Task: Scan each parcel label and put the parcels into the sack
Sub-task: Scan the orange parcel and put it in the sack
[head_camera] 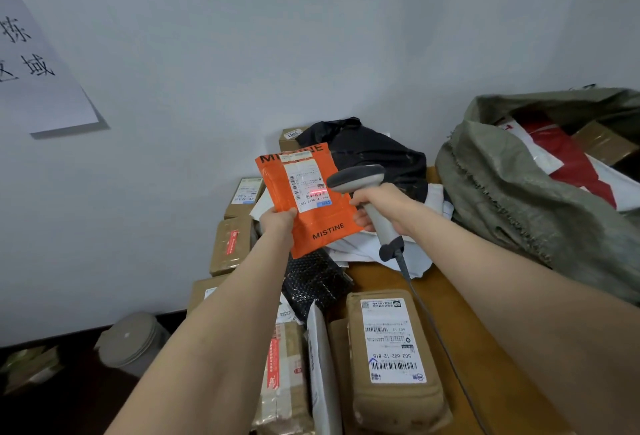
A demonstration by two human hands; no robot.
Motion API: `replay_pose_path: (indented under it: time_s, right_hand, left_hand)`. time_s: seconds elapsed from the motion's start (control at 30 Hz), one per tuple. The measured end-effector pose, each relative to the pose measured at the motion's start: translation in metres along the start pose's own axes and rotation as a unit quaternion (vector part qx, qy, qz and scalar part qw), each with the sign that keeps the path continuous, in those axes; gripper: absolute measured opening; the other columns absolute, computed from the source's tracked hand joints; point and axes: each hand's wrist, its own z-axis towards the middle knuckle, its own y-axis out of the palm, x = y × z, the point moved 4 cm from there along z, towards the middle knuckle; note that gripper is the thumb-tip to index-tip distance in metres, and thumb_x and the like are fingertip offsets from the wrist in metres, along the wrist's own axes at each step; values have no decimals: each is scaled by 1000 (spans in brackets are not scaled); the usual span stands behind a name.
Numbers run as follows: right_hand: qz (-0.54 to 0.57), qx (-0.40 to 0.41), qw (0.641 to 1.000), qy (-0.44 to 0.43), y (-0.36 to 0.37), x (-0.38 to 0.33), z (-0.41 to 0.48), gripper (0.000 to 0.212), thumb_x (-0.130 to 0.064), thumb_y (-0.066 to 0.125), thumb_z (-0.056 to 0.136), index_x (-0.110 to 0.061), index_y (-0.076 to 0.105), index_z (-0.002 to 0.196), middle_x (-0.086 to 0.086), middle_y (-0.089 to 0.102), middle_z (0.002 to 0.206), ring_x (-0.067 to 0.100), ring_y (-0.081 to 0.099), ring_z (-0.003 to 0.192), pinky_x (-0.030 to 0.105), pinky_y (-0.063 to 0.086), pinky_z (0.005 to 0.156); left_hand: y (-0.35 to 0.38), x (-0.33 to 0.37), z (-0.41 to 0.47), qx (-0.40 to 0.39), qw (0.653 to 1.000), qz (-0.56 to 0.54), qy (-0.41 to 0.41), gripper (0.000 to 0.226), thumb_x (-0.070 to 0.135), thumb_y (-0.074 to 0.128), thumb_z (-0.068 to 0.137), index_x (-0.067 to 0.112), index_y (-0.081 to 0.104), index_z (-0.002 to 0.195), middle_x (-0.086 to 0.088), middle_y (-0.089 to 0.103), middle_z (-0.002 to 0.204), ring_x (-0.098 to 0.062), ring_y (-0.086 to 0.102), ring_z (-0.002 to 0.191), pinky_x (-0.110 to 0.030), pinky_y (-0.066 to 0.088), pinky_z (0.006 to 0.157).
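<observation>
My left hand pinches the lower left edge of an orange MISTINE parcel, held upright above the table. Its white label faces me, and a red scan line glows on the label's right side. My right hand grips the handle of a grey barcode scanner, whose head points at the label from the right. The grey-green woven sack lies open at the right, with a red-and-white parcel and a brown box inside.
A brown padded parcel with a label lies in front on the wooden table. Several brown boxes, a black bubble-wrap parcel and a black bag crowd the table's left and back. The scanner cable trails down the table.
</observation>
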Motion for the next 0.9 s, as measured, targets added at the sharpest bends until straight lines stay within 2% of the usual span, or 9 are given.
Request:
replay_pose_path:
  time_s: [0.13, 0.27, 0.6, 0.9]
  right_hand:
    - [4, -15, 1000, -2, 3, -5, -2, 7, -10, 61, 85, -7, 59, 80, 9, 60, 64, 18, 59, 54, 28, 49, 54]
    - [-11, -15, 1000, -1, 3, -11, -5, 6, -11, 60, 85, -5, 62, 87, 12, 63, 71, 18, 60, 57, 28, 51, 56]
    - [-20, -41, 999, 8, 4, -13, -7, 10, -10, 59, 84, -10, 56, 74, 7, 56, 61, 15, 54, 49, 27, 45, 51]
    - [-21, -30, 999, 10, 3, -13, -8, 4, -10, 60, 85, -6, 61, 85, 10, 60, 68, 17, 57, 56, 27, 49, 55]
  left_hand:
    - [-2, -3, -1, 6, 1000, -25, -6, 33, 4, 61, 91, 7, 58, 124, -12, 62, 122, -31, 59, 110, -46, 47, 99]
    - [-3, -4, -2, 9, 999, -40, -13, 32, 4, 60, 92, 7, 58, 124, -12, 62, 122, -31, 59, 111, -47, 46, 100]
    - [-4, -5, -4, 9, 998, -61, -21, 34, 4, 60, 92, 8, 56, 126, -11, 61, 126, -30, 57, 115, -46, 44, 103]
    - [-6, -4, -4, 8, 998, -62, -22, 33, 4, 59, 93, 8, 56, 125, -11, 60, 126, -29, 56, 116, -45, 44, 104]
